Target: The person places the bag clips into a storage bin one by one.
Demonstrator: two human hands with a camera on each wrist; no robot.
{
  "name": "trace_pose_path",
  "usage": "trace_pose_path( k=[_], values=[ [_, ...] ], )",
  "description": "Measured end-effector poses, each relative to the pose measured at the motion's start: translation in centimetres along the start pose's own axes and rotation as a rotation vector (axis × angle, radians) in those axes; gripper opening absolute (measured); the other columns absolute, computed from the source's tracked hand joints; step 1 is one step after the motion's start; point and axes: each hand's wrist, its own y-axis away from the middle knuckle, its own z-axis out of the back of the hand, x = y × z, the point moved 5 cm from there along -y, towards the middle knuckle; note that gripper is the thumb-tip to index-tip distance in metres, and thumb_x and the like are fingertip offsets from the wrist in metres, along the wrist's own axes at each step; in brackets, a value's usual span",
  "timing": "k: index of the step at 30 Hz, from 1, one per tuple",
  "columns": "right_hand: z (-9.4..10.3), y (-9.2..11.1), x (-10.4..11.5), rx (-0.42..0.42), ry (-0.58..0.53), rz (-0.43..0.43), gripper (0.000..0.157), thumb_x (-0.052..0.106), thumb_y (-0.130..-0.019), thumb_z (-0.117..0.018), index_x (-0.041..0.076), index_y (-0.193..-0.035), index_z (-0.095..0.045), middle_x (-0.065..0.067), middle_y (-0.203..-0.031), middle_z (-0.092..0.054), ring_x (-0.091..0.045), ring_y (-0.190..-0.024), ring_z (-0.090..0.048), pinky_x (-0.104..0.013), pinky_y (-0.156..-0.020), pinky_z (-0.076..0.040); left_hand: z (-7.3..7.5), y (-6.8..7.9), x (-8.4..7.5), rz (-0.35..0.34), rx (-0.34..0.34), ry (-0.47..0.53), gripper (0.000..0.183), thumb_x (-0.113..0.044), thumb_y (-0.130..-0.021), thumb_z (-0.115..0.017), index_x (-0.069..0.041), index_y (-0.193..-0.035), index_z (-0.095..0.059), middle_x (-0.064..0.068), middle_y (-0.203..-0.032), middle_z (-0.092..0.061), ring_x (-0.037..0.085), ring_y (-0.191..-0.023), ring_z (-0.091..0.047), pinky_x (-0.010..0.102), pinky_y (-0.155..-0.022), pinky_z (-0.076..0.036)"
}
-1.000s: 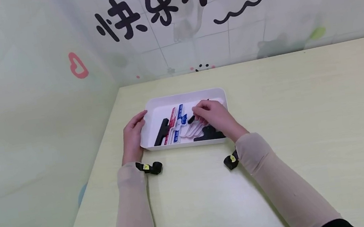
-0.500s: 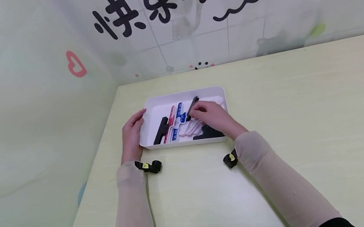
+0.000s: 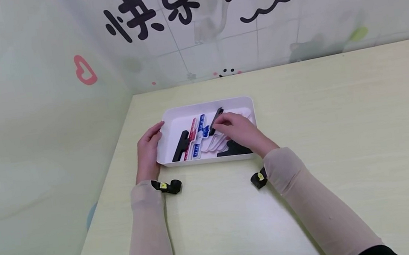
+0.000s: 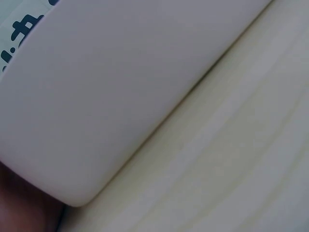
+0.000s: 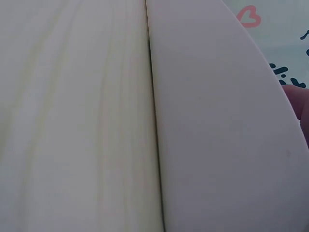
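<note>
A shallow white tray (image 3: pixel 193 162) stands on the table. My left hand (image 3: pixel 148 152) holds its left wall, fingers reaching to the rim at the back left. My right hand (image 3: pixel 242 133) is inside the right half, thumb and fingertips together, pinching a slim black bar-shaped piece (image 3: pixel 217 116) that slants toward the back. Left of it lie a blue-and-white printed T-shaped piece (image 3: pixel 202 123), a red-and-white one (image 3: pixel 192 130) and a black T-shaped piece (image 3: pixel 181 146). White flat pieces (image 3: pixel 214 144) fan out below my right hand, with a wide black piece (image 3: pixel 233 149) at the near right.
The pale wooden table (image 3: pixel 325 129) extends to the right and toward me. A printed cloth wall (image 3: pixel 274 36) stands close behind it, another at the left. Each wrist carries a black camera, the left one (image 3: pixel 173 186) just in front of the tray.
The slim black piece by my right fingertips has turned from mostly hidden to slanting toward the tray's back. Over the last half second both hands stay almost still; the left keeps its place.
</note>
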Motion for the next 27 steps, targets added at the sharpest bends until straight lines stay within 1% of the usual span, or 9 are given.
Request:
trace_pose_path(
  k=[2,6,9,15,18,22,27],
  values=[
    [0.01,0.00,0.07,0.011,0.008,0.003,0.024,0.033,-0.089,-0.053,0.016,-0.105,-0.059,0.002,-0.101,-0.057,-0.016,-0.086,-0.054,-0.030,-0.074,-0.046,-0.05,-0.01,-0.05,0.002,-0.001,-0.002,0.028,-0.015,-0.091,-0.050,-0.017,-0.117,-0.060,-0.005,-0.127,-0.048,0.011,-0.116,-0.041,0.032,-0.097,-0.034],
    [-0.09,0.15,0.16,0.056,0.031,0.012,0.026,0.032,-0.090,-0.052,0.018,-0.111,-0.059,0.004,-0.110,-0.055,-0.015,-0.098,-0.052,-0.032,-0.084,-0.043,-0.03,-0.05,0.05,0.008,-0.002,-0.016,0.028,-0.015,-0.091,-0.050,-0.018,-0.117,-0.060,-0.006,-0.127,-0.047,0.011,-0.117,-0.041,0.032,-0.097,-0.034],
    [-0.18,0.25,0.27,0.081,0.047,0.035,0.026,0.031,-0.090,-0.052,0.020,-0.113,-0.058,0.006,-0.116,-0.052,-0.015,-0.106,-0.048,-0.034,-0.090,-0.039,0.07,-0.05,0.17,0.016,-0.009,-0.020,0.027,-0.016,-0.091,-0.050,-0.020,-0.116,-0.061,-0.006,-0.127,-0.047,0.010,-0.117,-0.041,0.032,-0.098,-0.034],
    [-0.39,0.35,0.36,0.085,0.108,0.073,0.027,0.030,-0.090,-0.051,0.022,-0.114,-0.059,0.005,-0.121,-0.051,-0.015,-0.113,-0.045,-0.035,-0.096,-0.034,0.18,0.09,0.18,0.010,-0.007,-0.022,0.028,-0.014,-0.091,-0.050,-0.018,-0.117,-0.061,-0.005,-0.127,-0.048,0.011,-0.117,-0.041,0.032,-0.097,-0.034],
    [-0.51,0.42,0.31,0.082,0.108,0.080,0.030,0.029,-0.089,-0.053,0.022,-0.118,-0.058,0.004,-0.118,-0.053,-0.015,-0.110,-0.046,-0.035,-0.094,-0.035,0.28,0.23,0.25,0.009,-0.008,-0.028,0.028,-0.014,-0.091,-0.050,-0.017,-0.117,-0.060,-0.004,-0.127,-0.048,0.011,-0.116,-0.041,0.032,-0.097,-0.034],
    [-0.56,0.39,0.15,0.076,0.114,0.089,0.033,0.029,-0.088,-0.054,0.021,-0.120,-0.055,0.003,-0.109,-0.055,-0.014,-0.103,-0.049,-0.034,-0.090,-0.038,0.31,0.39,0.37,0.015,-0.006,-0.022,0.029,-0.014,-0.091,-0.050,-0.016,-0.118,-0.060,-0.004,-0.127,-0.048,0.012,-0.116,-0.041,0.032,-0.097,-0.034],
    [-0.17,0.34,0.34,0.061,0.148,0.108,0.032,0.030,-0.088,-0.053,0.021,-0.119,-0.056,0.002,-0.109,-0.056,-0.016,-0.103,-0.050,-0.035,-0.092,-0.037,-0.06,0.22,0.19,-0.001,0.003,0.007,0.029,-0.014,-0.091,-0.051,-0.015,-0.118,-0.059,-0.003,-0.128,-0.048,0.012,-0.117,-0.041,0.032,-0.097,-0.034]
  ],
)
